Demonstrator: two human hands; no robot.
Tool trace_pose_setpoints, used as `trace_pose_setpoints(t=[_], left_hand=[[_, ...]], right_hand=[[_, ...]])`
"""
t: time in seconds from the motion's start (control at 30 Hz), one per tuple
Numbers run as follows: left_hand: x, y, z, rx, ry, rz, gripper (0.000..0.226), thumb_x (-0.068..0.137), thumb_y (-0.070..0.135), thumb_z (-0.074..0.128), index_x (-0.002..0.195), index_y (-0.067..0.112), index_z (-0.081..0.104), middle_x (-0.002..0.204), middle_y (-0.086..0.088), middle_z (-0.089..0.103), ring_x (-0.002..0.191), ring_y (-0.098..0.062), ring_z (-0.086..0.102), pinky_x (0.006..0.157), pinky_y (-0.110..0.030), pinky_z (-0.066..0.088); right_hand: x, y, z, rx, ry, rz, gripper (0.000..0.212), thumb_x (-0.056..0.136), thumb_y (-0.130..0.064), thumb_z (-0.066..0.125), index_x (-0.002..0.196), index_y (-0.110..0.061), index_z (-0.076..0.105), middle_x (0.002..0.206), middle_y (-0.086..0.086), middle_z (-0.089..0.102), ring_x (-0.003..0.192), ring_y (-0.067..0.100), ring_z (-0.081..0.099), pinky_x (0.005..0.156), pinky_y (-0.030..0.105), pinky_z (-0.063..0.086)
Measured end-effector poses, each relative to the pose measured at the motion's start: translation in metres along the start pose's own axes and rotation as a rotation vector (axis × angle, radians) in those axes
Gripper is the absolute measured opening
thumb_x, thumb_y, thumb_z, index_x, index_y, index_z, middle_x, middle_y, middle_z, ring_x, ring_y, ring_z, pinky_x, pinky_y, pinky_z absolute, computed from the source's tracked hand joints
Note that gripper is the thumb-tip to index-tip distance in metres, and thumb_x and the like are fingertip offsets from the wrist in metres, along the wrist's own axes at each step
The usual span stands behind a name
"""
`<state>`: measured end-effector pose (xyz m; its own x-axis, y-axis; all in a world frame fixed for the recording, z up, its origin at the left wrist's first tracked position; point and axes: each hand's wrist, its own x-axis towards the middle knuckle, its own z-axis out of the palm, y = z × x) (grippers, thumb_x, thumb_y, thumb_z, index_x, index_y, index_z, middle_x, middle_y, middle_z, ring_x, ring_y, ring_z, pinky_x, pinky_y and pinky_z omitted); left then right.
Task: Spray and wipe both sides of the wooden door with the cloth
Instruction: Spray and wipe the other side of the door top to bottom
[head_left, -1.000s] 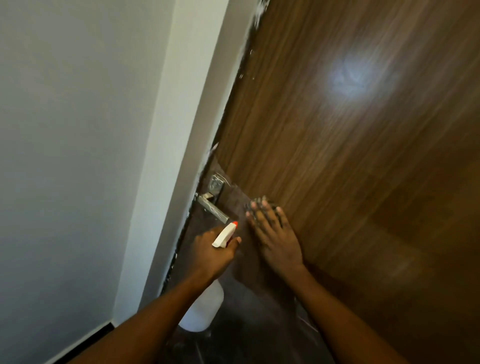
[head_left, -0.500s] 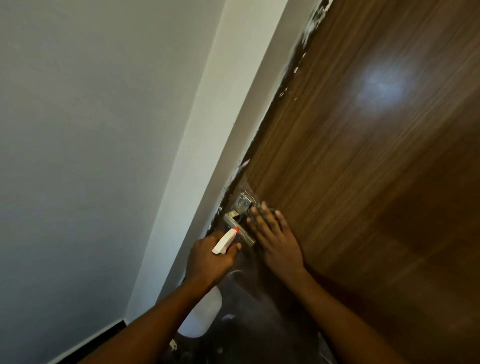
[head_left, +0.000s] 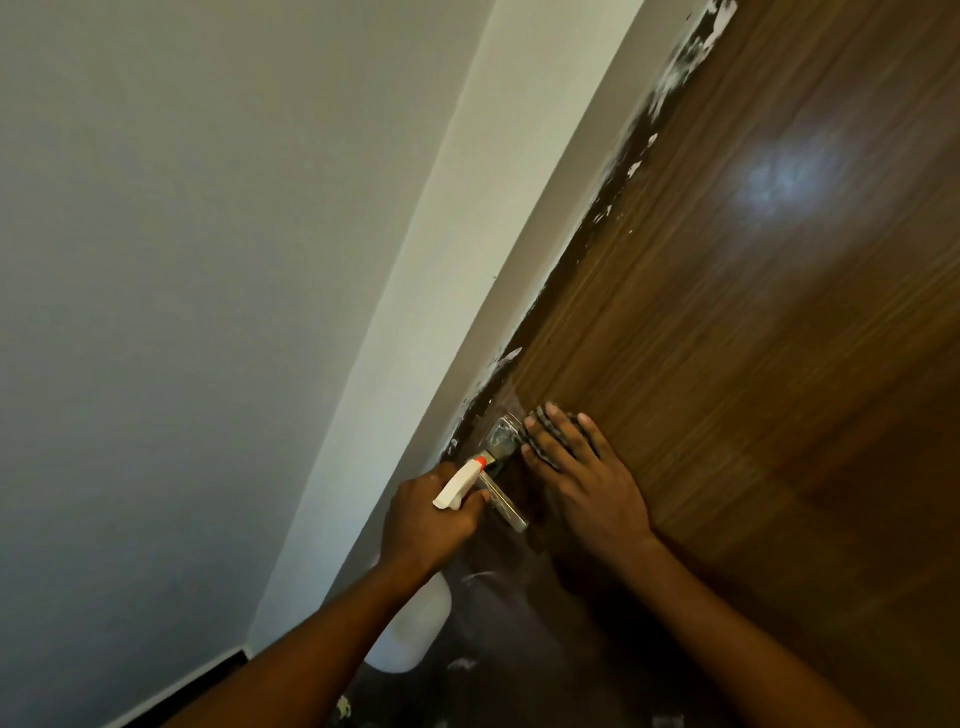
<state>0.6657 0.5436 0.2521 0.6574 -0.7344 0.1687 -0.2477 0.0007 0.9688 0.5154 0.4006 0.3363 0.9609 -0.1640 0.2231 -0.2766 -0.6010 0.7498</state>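
White spray bottle hangs from left hand, fingers wrapped round its neck, nozzle pointing up toward the handle. Right hand lies flat with fingers straight, pressing the dark cloth onto the door just beside the handle plate. Step looks like wiping round the handle on this face. To do it well:
- flat, even pressure, strokes along the grain
- work the cloth tight round the plate and under the lever
- refold to a clean patch if it loads up
- hold the bottle clear of the wood so it can't knock it

Other face isn't visible, probably needs the door swung first.

Surface and room: plain grey wall with dark skirting at the bottom, then pale door frame. White paint flecks run along the door edge and likely won't come off with a cloth. Veneer is glossy brown with a light glare, so streaks will show
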Motion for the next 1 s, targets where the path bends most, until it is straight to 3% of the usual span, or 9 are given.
trace_pose_setpoints(t=[0.13,0.27,0.4,0.57,0.67,0.77,1.0], left_hand=[[0.007,-0.003,0.002,0.015,-0.019,-0.006,0.027,0.08,0.045,0.067,0.098,0.027,0.062,0.092,0.004,0.07,0.077,-0.014,0.067,0.076,-0.029,0.058],[0.015,0.0,-0.005,0.019,-0.003,-0.002,0.028,0.08,0.045,0.067,0.1,0.026,0.062,0.093,0.003,0.07,0.078,-0.014,0.067,0.077,-0.03,0.058],[0.023,-0.001,-0.016,0.041,0.005,-0.006,0.025,0.079,0.047,0.067,0.095,0.03,0.056,0.09,0.005,0.068,0.077,-0.015,0.067,0.077,-0.031,0.058],[0.026,-0.003,-0.02,0.035,-0.032,-0.026,0.031,0.079,0.047,0.066,0.101,0.025,0.061,0.094,0.002,0.071,0.078,-0.016,0.068,0.078,-0.034,0.059],[0.028,0.002,-0.018,0.022,-0.054,-0.035,0.028,0.08,0.044,0.067,0.101,0.026,0.062,0.094,0.003,0.071,0.074,-0.01,0.065,0.069,-0.02,0.054],[0.033,0.006,-0.017,0.002,-0.061,-0.035,0.031,0.081,0.042,0.068,0.106,0.024,0.064,0.095,0.005,0.07,0.073,-0.007,0.062,0.063,-0.01,0.045],[0.044,-0.006,-0.024,0.105,-0.174,-0.086,0.04,0.078,0.052,0.066,0.108,0.026,0.064,0.098,0.005,0.07,0.084,-0.014,0.068,0.08,-0.029,0.057]], right_hand=[[0.028,0.003,0.003,0.015,-0.034,-0.007,0.053,0.097,-0.03,0.035,0.143,-0.011,0.051,0.154,0.009,0.045,0.152,0.028,0.021,0.121,0.048,0.017],[0.075,-0.002,0.001,0.039,-0.045,-0.023,0.057,0.09,-0.03,0.063,0.141,-0.008,0.052,0.147,0.009,0.053,0.15,0.027,0.026,0.124,0.047,0.014],[0.111,-0.006,-0.001,0.088,-0.069,-0.045,0.056,0.079,-0.031,0.075,0.13,-0.012,0.06,0.137,0.01,0.062,0.144,0.029,0.039,0.122,0.045,0.021],[0.072,0.006,-0.009,0.078,-0.068,-0.076,0.061,0.086,-0.03,0.061,0.142,-0.01,0.051,0.15,0.01,0.05,0.151,0.026,0.024,0.122,0.046,0.02],[0.033,0.02,-0.019,0.047,-0.022,-0.102,0.051,0.089,-0.028,0.055,0.137,-0.012,0.057,0.148,0.007,0.052,0.15,0.025,0.024,0.121,0.045,0.016],[0.02,0.033,-0.026,0.026,-0.032,-0.114,0.048,0.086,-0.028,0.068,0.132,-0.017,0.061,0.149,0.004,0.052,0.149,0.024,0.027,0.121,0.048,0.017],[0.063,0.023,-0.01,0.007,-0.053,-0.085,0.055,0.087,-0.026,0.056,0.141,-0.014,0.054,0.156,0.008,0.041,0.151,0.03,0.022,0.121,0.05,0.017]])
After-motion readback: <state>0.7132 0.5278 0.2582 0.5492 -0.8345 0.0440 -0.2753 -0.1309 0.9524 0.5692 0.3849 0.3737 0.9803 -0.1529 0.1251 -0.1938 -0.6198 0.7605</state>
